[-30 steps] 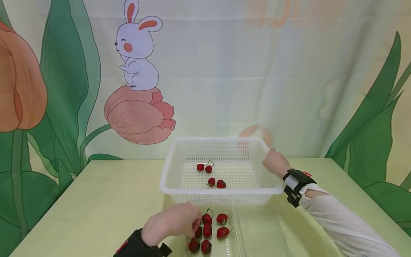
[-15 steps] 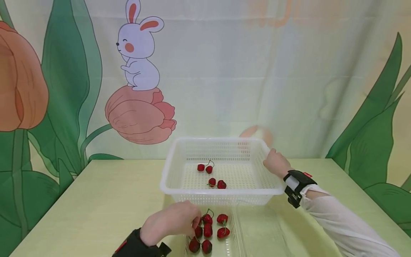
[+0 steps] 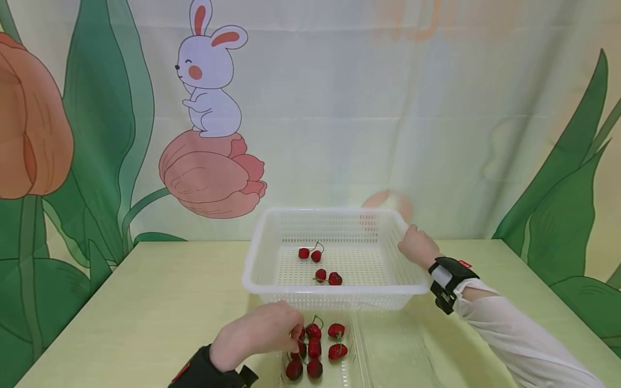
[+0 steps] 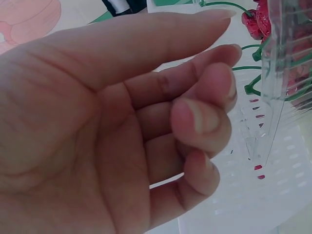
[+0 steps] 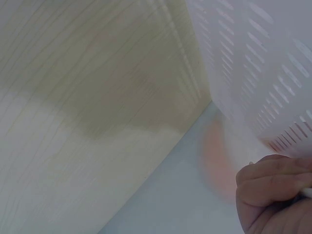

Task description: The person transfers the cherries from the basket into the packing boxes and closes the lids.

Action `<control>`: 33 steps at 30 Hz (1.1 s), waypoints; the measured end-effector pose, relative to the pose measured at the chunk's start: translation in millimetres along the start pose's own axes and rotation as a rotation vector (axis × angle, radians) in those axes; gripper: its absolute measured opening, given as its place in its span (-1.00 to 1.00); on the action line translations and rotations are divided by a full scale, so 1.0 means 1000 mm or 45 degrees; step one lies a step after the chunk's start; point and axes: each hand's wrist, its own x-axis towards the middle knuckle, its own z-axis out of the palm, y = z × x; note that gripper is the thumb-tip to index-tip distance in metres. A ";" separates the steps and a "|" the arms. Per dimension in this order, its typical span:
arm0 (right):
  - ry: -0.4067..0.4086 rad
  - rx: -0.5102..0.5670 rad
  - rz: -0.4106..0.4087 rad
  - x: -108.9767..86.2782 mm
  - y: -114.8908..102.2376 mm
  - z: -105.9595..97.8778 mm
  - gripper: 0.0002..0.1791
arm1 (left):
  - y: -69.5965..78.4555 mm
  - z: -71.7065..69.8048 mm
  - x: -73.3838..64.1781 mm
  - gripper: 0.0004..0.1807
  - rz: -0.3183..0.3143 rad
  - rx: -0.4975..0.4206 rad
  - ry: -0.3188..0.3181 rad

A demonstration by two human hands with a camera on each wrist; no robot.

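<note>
I'm likely placing round red cherries [image 3: 314, 348], left hand [image 3: 262, 330] half-curled, hold unclear, right hand [image 3: 419, 247] gripping the white plastic basket [image 3: 335, 290]; next, withdraw cleanly.

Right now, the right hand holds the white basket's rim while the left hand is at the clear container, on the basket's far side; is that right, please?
Not quite: the clear container is on the near side of the white basket, as the head view shows. The rest stands: right hand on the basket's rim, left hand at the container.
</note>
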 end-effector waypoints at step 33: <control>-0.004 -0.004 -0.013 0.000 0.000 0.000 -0.64 | -0.001 -0.025 0.000 -0.82 0.126 0.002 0.243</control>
